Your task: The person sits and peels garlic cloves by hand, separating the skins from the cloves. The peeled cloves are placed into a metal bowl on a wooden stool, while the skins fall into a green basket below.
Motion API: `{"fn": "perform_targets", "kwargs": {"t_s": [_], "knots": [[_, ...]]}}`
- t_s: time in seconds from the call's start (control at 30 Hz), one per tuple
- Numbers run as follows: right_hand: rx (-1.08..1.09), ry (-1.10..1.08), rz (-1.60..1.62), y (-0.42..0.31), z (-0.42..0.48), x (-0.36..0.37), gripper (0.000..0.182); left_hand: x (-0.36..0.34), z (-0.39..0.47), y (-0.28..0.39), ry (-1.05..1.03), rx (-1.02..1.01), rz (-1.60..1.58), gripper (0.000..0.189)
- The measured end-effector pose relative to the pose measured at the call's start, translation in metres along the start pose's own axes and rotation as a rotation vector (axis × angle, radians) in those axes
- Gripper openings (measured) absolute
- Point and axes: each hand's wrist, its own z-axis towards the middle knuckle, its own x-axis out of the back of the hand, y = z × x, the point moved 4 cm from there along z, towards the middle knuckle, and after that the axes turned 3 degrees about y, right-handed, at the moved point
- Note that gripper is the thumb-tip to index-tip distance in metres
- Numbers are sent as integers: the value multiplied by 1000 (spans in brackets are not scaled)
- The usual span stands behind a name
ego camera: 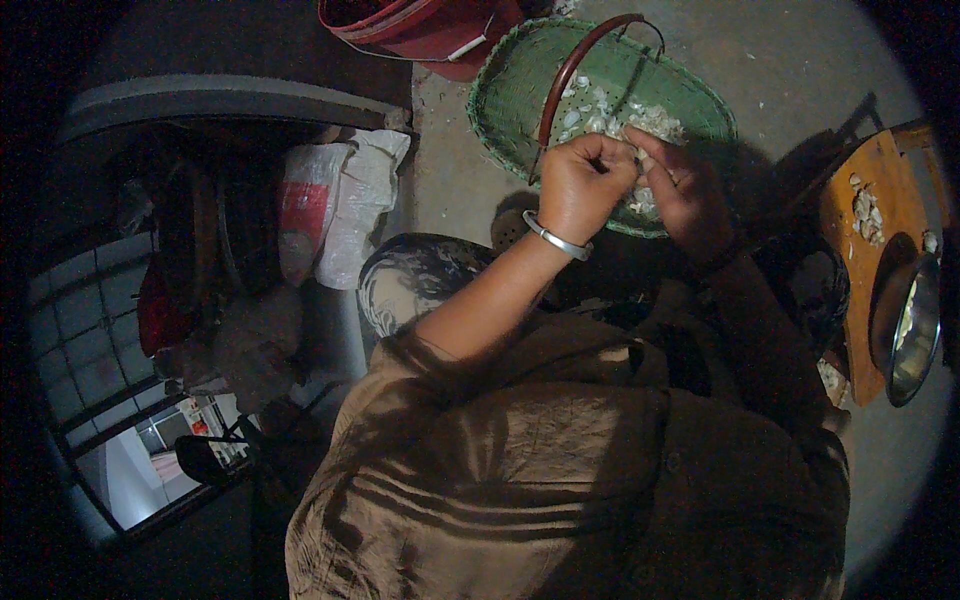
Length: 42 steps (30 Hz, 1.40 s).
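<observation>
My left hand (589, 180), with a silver bangle (556, 238) at its wrist, is curled with thumb and fingers pinched together. Facing it, my right hand (684, 196) lies partly in shadow, thumb and forefinger extended to meet the left fingertips. Between them is a small pale piece (642, 156), apparently garlic; the fingers hide most of it. Both hands are above a green woven basket (510, 97) with a brown arched handle (570, 71). Pale, papery garlic skins (656, 121) and bits lie inside the basket, heaped thickest towards its right side.
A red bucket (420, 37) stands beyond the basket. On the right, a wooden board or stool top (847, 247) carries garlic pieces (867, 214), beside a metal bowl (911, 337) holding pale pieces. White plastic sacks (360, 202) stand at left, near my patterned knee (420, 277).
</observation>
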Motion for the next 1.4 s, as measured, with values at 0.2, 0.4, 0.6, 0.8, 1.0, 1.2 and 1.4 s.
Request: {"fn": "perform_targets", "kwargs": {"t_s": [0.2,0.4,0.6,0.8,1.0,1.2,1.4], "knots": [[-115,-46,290,0,-1,0,30,0,0,0,-5,16,-44,8],[-172,-114,323,4,3,4,33,1,0,3,-17,13,-107,7],[-100,-74,320,3,5,6,30,1,1,1,-41,9,-147,7],[-330,-82,499,-2,2,4,27,1,0,3,-86,32,-229,7],[-354,-59,451,7,1,6,25,1,0,3,-105,13,-236,8],[-393,-51,583,4,0,7,31,7,4,-2,4,89,-335,5],[-382,-75,594,0,2,6,34,16,8,-12,56,81,-144,5]]}}
